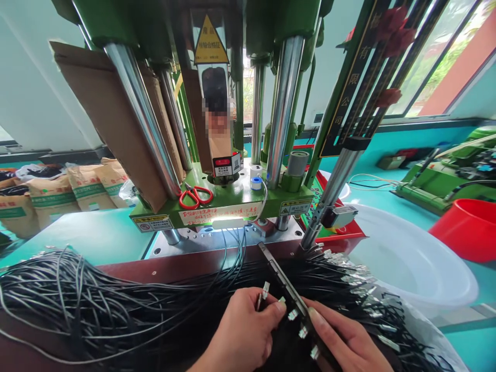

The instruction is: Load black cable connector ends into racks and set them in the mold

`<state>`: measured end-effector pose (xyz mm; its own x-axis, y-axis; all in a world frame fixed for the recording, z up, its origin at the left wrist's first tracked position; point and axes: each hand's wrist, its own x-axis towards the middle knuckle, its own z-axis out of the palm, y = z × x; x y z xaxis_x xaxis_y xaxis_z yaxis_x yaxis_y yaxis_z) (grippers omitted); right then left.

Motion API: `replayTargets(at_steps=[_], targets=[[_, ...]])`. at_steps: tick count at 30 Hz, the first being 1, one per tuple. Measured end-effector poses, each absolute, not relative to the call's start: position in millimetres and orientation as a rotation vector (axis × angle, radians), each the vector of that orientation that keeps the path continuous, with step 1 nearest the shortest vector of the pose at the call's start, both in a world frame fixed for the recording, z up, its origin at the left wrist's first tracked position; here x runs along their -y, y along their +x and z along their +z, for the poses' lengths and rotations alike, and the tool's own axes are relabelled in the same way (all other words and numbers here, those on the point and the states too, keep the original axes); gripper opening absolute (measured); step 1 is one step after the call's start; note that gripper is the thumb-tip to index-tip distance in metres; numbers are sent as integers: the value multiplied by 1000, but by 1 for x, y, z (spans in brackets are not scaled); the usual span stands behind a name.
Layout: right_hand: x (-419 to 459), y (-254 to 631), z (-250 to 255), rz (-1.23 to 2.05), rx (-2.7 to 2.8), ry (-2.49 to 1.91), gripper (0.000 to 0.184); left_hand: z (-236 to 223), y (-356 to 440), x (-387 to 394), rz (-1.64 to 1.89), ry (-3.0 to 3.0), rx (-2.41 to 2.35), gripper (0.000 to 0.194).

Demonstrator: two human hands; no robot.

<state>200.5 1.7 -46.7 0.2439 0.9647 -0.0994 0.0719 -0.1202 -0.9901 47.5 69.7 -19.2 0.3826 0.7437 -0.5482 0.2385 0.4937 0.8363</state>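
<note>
My left hand (250,325) is closed in a pinch on a cable connector (282,300), whose pale metal end shows past the thumb. Another cable connector (265,289) sticks up from between its fingers. My right hand (344,336) is wrapped round the lower part of a long dark metal bar (285,281), which slants up and away to the left. Several silvery connectors, such as this connector (303,332), jut from the bar's left side near the thumb. Under both hands lies a thick spread of black cables (174,305); their far ends are partly hidden.
Ahead stands a green press (251,199) with shiny columns and a lit gap, with thin cables running into it. Red-handled scissors (196,197) and a blue-white tape roll (256,182) lie on its ledge. A white basin (437,268) and red bucket (468,227) stand right.
</note>
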Motion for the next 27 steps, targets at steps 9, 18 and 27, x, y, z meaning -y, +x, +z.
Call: replayTargets(at_steps=[9, 18, 27], targets=[[0, 204, -56, 1184, 1145, -1405, 43, -26, 46, -68, 437, 1010, -1141, 23], [-1, 209, -59, 1143, 1309, -1413, 43, -27, 46, -70, 446, 984, -1112, 26], [1, 209, -61, 1080, 1402, -1453, 45, -21, 41, -68, 445, 966, -1082, 28]])
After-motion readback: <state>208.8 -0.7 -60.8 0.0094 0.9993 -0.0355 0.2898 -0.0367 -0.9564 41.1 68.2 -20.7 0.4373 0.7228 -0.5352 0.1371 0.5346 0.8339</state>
